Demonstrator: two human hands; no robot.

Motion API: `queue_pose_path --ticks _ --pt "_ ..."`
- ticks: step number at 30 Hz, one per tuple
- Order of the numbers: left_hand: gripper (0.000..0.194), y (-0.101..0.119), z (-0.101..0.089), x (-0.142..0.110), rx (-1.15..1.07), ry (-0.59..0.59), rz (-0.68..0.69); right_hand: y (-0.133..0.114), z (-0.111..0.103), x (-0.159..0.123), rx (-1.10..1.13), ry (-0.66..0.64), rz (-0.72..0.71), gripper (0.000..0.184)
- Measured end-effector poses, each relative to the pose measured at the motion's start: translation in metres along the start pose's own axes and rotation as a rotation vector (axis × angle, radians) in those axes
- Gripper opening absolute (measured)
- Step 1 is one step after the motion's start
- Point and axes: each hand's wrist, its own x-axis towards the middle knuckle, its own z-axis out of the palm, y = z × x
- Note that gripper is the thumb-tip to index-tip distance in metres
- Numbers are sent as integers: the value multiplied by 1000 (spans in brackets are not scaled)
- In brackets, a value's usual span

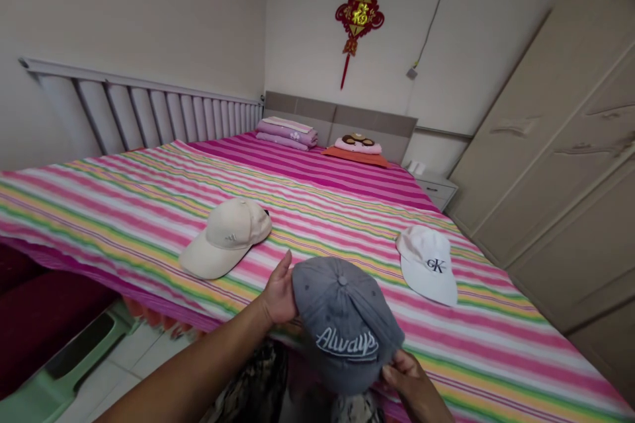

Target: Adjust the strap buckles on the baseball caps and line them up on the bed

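Observation:
A grey baseball cap (342,304) with white "Always" lettering is held up at the bed's near edge, its brim toward me. My left hand (282,291) grips its left side, thumb pointing up and the other fingers hidden behind or under the cap. On the right, my right hand (404,377) pinches the cap's lower edge near the brim. A cream cap (233,234) lies on the bed to the left, brim facing front left. Farther right rests a white cap (427,263) with dark "CK" letters.
A striped sheet (149,211) covers the bed. Folded purple bedding (286,135) and a pink pillow (358,145) sit by the headboard (342,120). A radiator (159,109) lines the left wall; a wardrobe (550,165) stands right. A green stool (94,344) is at lower left.

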Motion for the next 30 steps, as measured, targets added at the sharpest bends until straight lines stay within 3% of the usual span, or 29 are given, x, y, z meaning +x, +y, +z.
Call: queue_pose_path --ticks 2,5,7,10,13,16,21,26,30 --pt "71 -8 8 -2 -34 -51 -18 6 2 -10 23 -33 43 29" --pt "53 -21 12 -6 5 -60 -163 9 8 -18 1 -37 97 28" --pt "39 -29 16 -10 91 -86 -217 3 14 -18 15 39 62 29" --pt "52 -37 30 -18 239 -167 -216 -12 21 -15 137 120 -54 37" --pt "55 -41 48 -24 345 -230 -276 -25 30 -13 214 95 -107 45" --pt "45 -44 59 -26 324 -228 -301 -36 39 -15 199 78 -108 40" --pt "20 -45 62 -26 292 -100 -171 -54 52 -26 -97 145 -184 25" --pt "42 -43 69 -30 272 -243 -207 -62 57 -32 -328 244 -232 26" --pt "37 -45 71 -33 259 -221 -194 -65 60 -32 -554 312 -284 22"
